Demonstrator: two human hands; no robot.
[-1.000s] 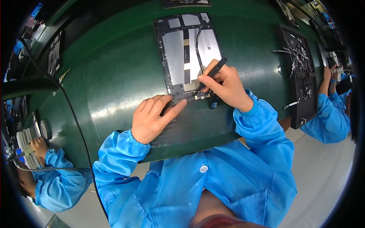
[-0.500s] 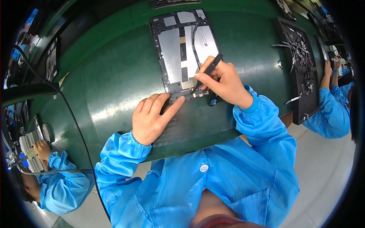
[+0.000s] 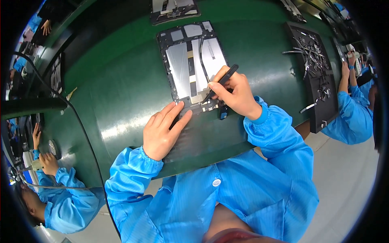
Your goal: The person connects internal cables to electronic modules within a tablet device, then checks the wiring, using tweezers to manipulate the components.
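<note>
An opened tablet (image 3: 177, 75) lies on the green table, its silver battery panels and dark frame facing up. A thin black cable (image 3: 202, 56) runs lengthwise across it. My right hand (image 3: 236, 92) pinches black tweezers (image 3: 221, 82), tilted with the tip down at the tablet's near edge, beside small board parts. At the near left corner of the tablet rests my left hand (image 3: 164, 131). Its fingers are outstretched, with the thumb apart from them, and the fingertips touch the frame. A small dark blue-and-black part (image 3: 223, 113) sits just below the near right corner.
To the right stands a black tray (image 3: 320, 87) heaped with small strips and cables. Another opened tablet (image 3: 174, 11) lies at the far edge. A black cord (image 3: 83, 131) hangs across the left side. Co-workers in blue sleeves (image 3: 75, 202) are at both sides.
The whole view has shifted slightly, showing more of the far tablet. The tweezers are still at the tablet's near edge. On the left, a co-worker's raised hand has come into sight.
</note>
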